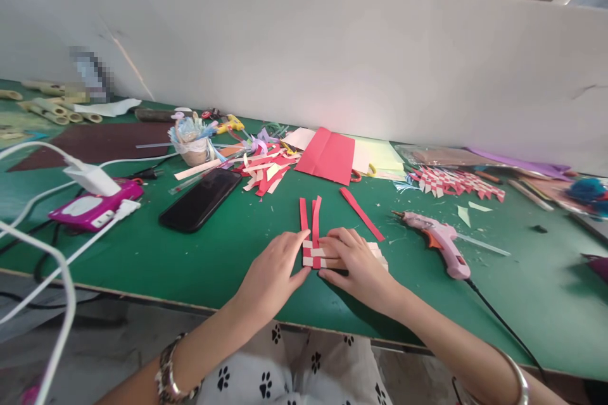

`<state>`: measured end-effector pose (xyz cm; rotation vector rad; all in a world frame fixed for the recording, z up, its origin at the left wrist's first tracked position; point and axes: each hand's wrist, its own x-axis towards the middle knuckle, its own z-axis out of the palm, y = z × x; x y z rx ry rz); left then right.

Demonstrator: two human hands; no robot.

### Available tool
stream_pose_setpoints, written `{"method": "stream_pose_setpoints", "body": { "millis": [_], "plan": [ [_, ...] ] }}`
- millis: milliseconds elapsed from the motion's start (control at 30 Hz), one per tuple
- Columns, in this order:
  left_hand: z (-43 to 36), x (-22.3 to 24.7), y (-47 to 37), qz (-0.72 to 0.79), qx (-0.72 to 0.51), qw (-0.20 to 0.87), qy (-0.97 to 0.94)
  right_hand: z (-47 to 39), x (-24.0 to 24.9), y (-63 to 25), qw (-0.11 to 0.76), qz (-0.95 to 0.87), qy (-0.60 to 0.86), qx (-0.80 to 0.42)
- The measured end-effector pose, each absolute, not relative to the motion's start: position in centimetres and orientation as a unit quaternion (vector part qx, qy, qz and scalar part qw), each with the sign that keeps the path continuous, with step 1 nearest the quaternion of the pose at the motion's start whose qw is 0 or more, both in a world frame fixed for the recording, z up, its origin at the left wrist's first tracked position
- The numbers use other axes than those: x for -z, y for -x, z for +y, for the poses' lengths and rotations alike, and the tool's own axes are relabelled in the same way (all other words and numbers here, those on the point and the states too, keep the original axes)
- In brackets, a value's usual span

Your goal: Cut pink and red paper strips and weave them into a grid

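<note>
A small weave of red and cream paper strips (311, 257) lies on the green table, near its front edge. Two red strip ends stick up away from me out of the weave. My left hand (275, 269) grips the left edge, with the thumb and forefinger closed around the corner. From the right, my right hand (356, 266) holds the cream strips (377, 252) and presses against the second red strip, its fingers covering part of the weave. A loose red paper strip (361, 214) lies just beyond my right hand.
A pink glue gun (441, 240) lies to the right, its cord trailing forward. On the left are a black phone (202, 199) and a magenta power strip (95, 202). Behind are cut strips (266, 168), red paper (327, 155) and finished woven pieces (456, 182).
</note>
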<state>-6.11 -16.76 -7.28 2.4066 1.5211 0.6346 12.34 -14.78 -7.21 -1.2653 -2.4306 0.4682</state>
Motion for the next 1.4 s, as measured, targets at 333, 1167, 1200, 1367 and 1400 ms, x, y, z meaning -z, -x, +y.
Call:
{"method": "stream_pose_setpoints", "body": {
  "millis": [333,1167,1200,1367,1400],
  "plan": [
    [-16.7,7.3,5.7,0.498,-0.232,0.149,-0.822,-14.7,7.0,-12.4,0.193,-0.857,0.438,-0.190],
    [-17.2,7.2,5.4,0.469,-0.203,0.106,-0.853,-12.8,6.3,-13.2,0.173,-0.887,0.350,-0.249],
    [-17.2,7.3,5.3,0.465,-0.202,0.104,-0.856,-12.7,6.4,-13.2,0.173,-0.887,0.349,-0.247],
    [-17.1,7.3,5.2,0.462,-0.192,0.090,-0.861,-12.5,6.4,-13.1,0.159,-0.894,0.347,-0.236],
    [-17.1,7.3,5.2,0.456,-0.191,0.092,-0.865,-12.6,6.4,-13.1,0.155,-0.895,0.348,-0.233]
  ]
}}
